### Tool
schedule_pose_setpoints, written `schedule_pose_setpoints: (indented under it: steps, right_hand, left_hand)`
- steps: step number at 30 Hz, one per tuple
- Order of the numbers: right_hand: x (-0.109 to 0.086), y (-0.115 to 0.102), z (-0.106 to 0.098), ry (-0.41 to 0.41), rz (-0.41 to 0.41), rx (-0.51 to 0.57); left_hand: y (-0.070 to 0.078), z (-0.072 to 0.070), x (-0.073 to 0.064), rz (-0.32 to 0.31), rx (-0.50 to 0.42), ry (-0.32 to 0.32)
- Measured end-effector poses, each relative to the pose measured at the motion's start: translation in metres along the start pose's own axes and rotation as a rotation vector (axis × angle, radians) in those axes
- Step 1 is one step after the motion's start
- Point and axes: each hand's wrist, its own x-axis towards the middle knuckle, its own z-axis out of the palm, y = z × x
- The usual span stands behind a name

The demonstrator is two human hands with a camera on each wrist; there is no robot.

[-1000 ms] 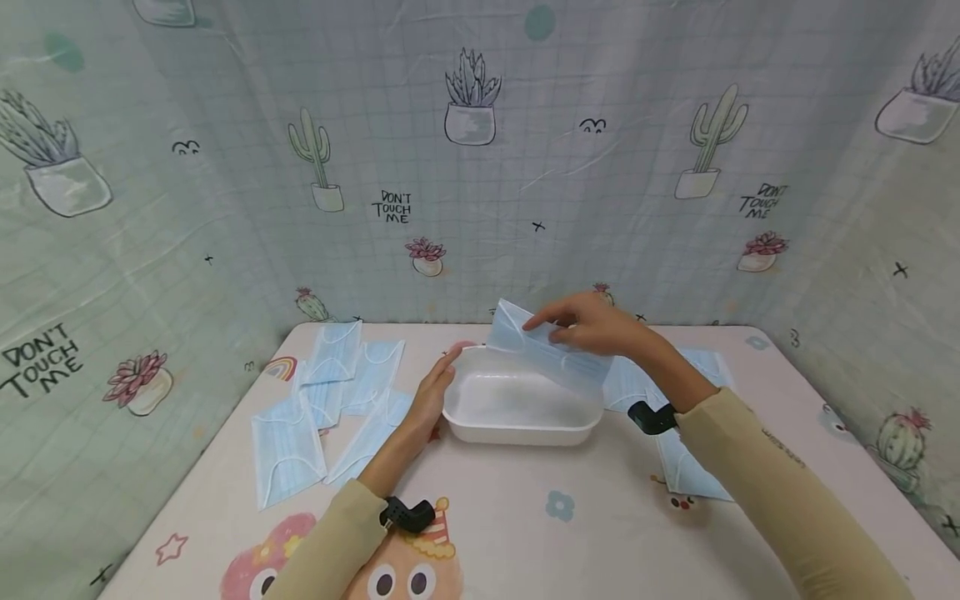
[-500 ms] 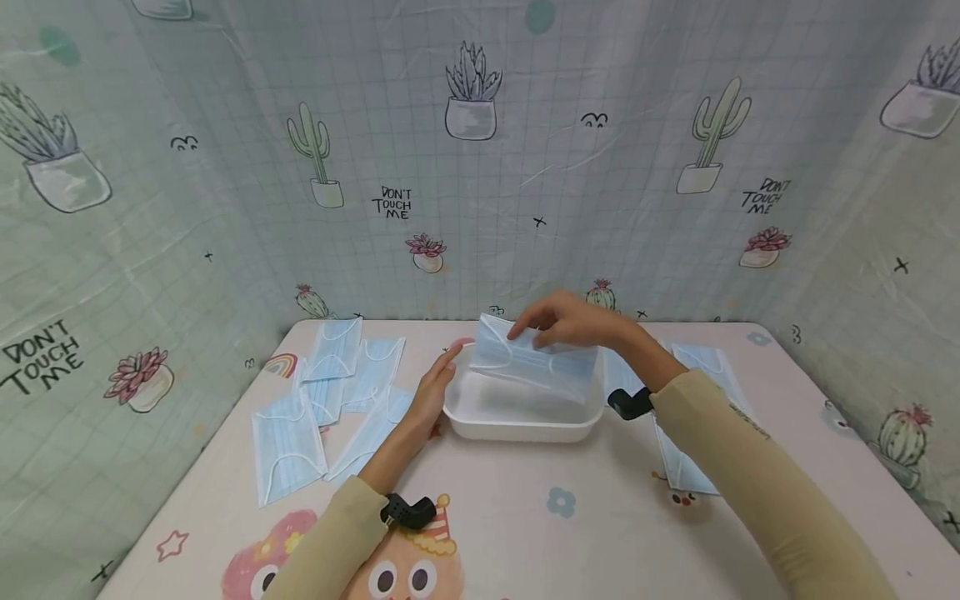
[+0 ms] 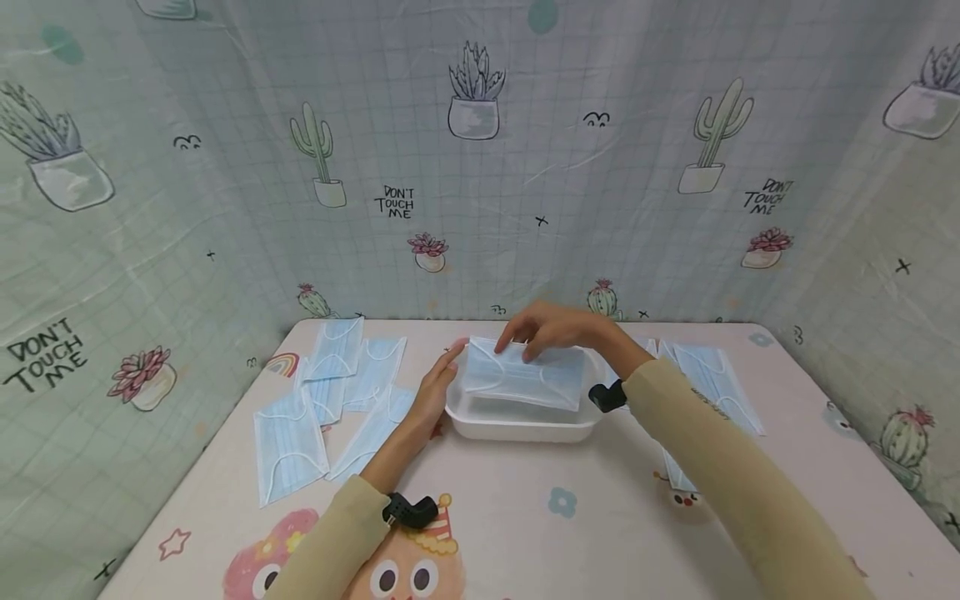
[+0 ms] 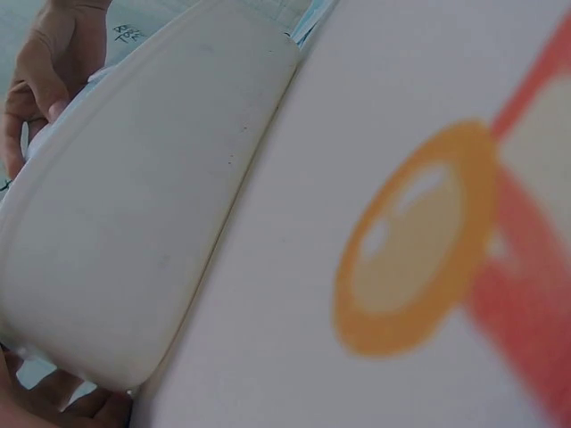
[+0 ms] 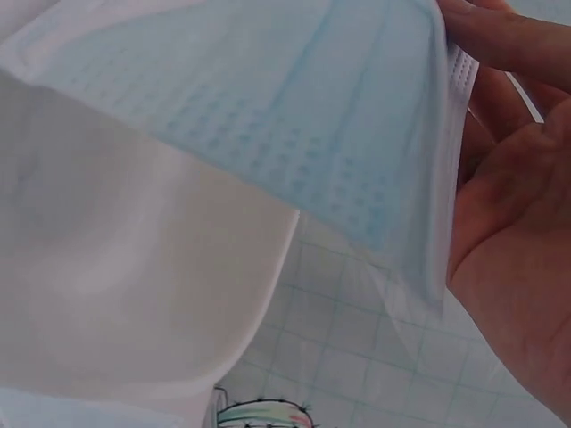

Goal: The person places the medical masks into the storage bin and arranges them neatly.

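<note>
A white plastic tub point(image 3: 525, 431) stands mid-table. My left hand point(image 3: 431, 393) rests against its left side, fingers laid along the outer wall; in the left wrist view part of that hand point(image 4: 53, 397) shows at the tub's end. My right hand point(image 3: 551, 327) pinches a light-blue disposable face mask point(image 3: 517, 379) by its upper edge, low over the tub's opening. The right wrist view shows the pleated mask point(image 5: 250, 116) hanging from the fingers above the tub's inside point(image 5: 116, 267).
Several blue masks point(image 3: 288, 446) lie overlapping on the table to the left. More masks point(image 3: 712, 379) lie on the right, partly behind the right forearm. A printed cloth wall point(image 3: 540, 221) encloses the back and sides.
My right hand has moved left and down with the mask, bringing it from above the tub's back right to level over its opening. The left hand stays at the tub's side.
</note>
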Motion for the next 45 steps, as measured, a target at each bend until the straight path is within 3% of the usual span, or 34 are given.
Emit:
schedule_pose_setpoints:
  steps: [7,14,28,45]
  right_hand:
    - [0.014,0.014,0.006,-0.061,0.061,0.063]
    - [0.022,0.028,0.009,-0.132,0.163,0.153]
    - [0.039,0.037,0.022,-0.156,0.261,0.036]
    - [0.045,0.037,0.031,-0.097,0.196,-0.032]
  left_hand:
    - [0.0,0.0,0.001,-0.061,-0.019,0.015]
    - [-0.002,0.001,0.002,-0.062,-0.008,0.008]
    - [0.0,0.002,0.003,-0.063,-0.021,0.002]
    - [0.0,0.001,0.002,-0.042,-0.013,0.011]
